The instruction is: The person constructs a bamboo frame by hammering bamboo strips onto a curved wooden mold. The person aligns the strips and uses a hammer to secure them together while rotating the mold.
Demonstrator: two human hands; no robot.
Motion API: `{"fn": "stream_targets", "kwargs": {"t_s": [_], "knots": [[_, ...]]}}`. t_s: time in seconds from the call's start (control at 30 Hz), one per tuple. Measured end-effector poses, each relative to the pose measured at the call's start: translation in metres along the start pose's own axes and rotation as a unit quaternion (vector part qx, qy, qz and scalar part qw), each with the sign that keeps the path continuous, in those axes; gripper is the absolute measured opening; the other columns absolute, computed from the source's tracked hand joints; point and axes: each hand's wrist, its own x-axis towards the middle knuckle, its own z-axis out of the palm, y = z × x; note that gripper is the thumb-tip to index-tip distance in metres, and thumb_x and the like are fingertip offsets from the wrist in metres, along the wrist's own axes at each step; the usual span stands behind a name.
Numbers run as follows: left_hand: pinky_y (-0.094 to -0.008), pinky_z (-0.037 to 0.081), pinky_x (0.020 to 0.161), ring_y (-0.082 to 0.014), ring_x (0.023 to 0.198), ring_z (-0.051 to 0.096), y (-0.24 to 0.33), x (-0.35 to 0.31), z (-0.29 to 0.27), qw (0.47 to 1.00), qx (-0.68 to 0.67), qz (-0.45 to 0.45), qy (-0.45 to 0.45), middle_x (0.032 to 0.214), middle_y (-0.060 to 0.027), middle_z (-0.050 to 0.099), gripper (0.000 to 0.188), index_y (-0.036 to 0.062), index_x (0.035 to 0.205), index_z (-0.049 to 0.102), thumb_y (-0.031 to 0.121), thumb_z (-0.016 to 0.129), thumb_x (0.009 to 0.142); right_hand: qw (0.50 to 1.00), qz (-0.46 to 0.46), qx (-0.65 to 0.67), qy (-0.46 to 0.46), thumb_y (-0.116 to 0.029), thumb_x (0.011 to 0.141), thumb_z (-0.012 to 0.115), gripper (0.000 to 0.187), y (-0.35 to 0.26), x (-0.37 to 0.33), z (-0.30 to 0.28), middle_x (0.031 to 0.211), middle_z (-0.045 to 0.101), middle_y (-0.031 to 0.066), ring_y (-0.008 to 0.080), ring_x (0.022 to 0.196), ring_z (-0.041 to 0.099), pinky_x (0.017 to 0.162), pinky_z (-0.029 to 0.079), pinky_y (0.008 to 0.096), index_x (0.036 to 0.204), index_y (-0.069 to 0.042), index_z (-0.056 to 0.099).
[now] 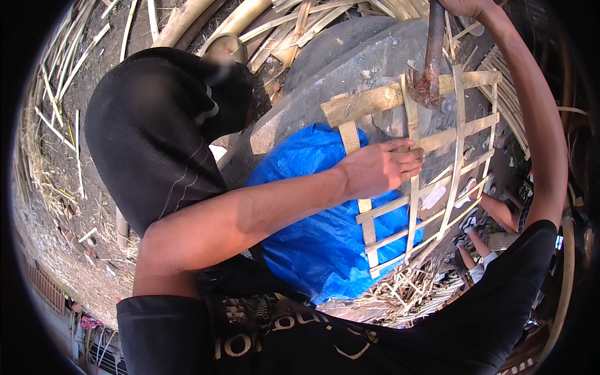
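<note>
A lattice of split bamboo slats stands tilted in front of me, with a wider bamboo bar along its far edge. My left hand lies across the lattice, its fingers closed at one of the lengthwise slats. At the top edge my right hand, partly cut off by the frame, grips a rusty hammer by its handle. The hammer's head hangs down at the wide bar, close to a crossing slat; whether it touches cannot be made out.
A large grey rounded block sits behind the lattice. Blue plastic sheeting bulges beneath my left forearm. Bamboo poles lie at the far side, thin strips at left. Another person's legs show at right, beside heaped bamboo scraps.
</note>
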Motion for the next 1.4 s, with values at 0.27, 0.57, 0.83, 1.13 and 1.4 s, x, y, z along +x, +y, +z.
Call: {"fn": "stream_targets", "kwargs": {"t_s": [0.27,0.57,0.83,1.13,1.4], "knots": [[-0.0359,0.024,0.127,-0.0137,0.149,0.035,-0.001,-0.002,-0.001,1.0,-0.009,-0.001,-0.022,0.155,0.0,0.047,0.056,0.0103,0.145,0.053,0.011,0.054,0.089,0.992,0.044,-0.098,0.062,-0.021,0.068,0.058,0.022,-0.033,-0.018,-0.022,0.068,0.05,0.0123,0.0329,0.083,0.05,0.087,0.038,0.0496,0.058,-0.003,0.05],[-0.0381,0.026,0.126,-0.0155,0.148,0.037,-0.005,-0.005,0.002,0.997,0.065,0.032,-0.003,0.156,-0.0025,0.048,0.059,0.0108,0.148,0.049,0.021,0.057,0.091,0.883,0.225,-0.357,0.206,-0.023,0.076,0.074,0.02,-0.155,-0.104,-0.026,0.077,0.06,0.0055,0.0257,0.094,0.061,0.094,0.037,0.0398,0.074,-0.005,0.065],[-0.0425,0.021,0.127,-0.0192,0.15,0.034,-0.002,0.003,0.0,0.999,0.003,0.05,0.003,0.156,-0.0063,0.046,0.062,0.0097,0.148,0.049,0.018,0.06,0.088,0.807,0.448,-0.26,0.283,-0.036,0.082,0.064,0.039,-0.169,-0.142,0.029,0.062,0.064,0.0106,0.0314,0.08,0.066,0.093,0.038,0.0446,0.066,-0.002,0.074],[-0.0539,0.019,0.125,-0.025,0.149,0.036,0.003,0.004,-0.02,0.997,0.067,-0.028,0.035,0.156,-0.0109,0.046,0.063,0.0052,0.141,0.054,0.013,0.065,0.079,0.484,0.786,0.145,0.356,-0.085,0.085,0.051,0.089,-0.298,-0.194,0.082,0.054,0.053,0.0083,0.0224,0.062,0.057,0.063,0.045,0.0361,0.07,0.001,0.071],[-0.0698,0.009,0.113,-0.05,0.149,0.013,0.015,0.006,-0.038,0.968,0.104,-0.203,0.101,0.153,-0.0343,0.024,0.105,-0.0084,0.146,0.029,0.04,0.079,0.068,0.387,0.754,0.304,0.435,-0.047,0.075,0.09,0.06,-0.387,-0.184,0.186,0.055,0.043,-0.0055,0.0072,0.052,0.039,0.046,0.031,0.0291,0.058,-0.011,0.045]]}}
